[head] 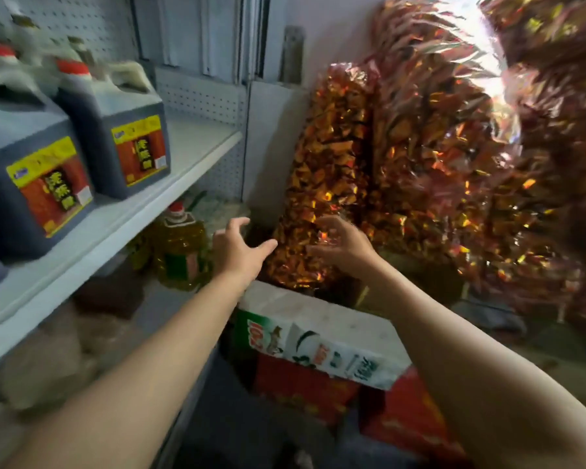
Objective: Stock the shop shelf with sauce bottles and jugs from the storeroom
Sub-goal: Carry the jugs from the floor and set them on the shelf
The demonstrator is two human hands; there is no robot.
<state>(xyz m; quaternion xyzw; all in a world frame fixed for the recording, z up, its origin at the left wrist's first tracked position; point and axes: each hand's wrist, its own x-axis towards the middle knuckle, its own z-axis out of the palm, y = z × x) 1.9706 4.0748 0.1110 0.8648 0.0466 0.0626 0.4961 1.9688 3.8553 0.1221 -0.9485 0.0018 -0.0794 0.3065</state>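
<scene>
Two dark jugs with red caps and red-yellow labels stand on the white shelf [122,225] at the left: one at the front [31,177], another behind it [122,137]. Below the shelf stands a yellow oil jug [180,248] with a red cap. My left hand [239,248] is stretched forward, fingers spread, holding nothing, just right of the oil jug. My right hand [342,245] is also out with fingers apart, close in front of a shiny red-gold bag [325,184]. Neither hand touches a jug.
Big clear bags of red-gold wrapped sweets [471,147] fill the right side. A white and green carton [325,343] lies on red boxes [400,414] below my arms. A brown block [105,292] and pale sacks [48,360] sit under the shelf. The shelf's right end is bare.
</scene>
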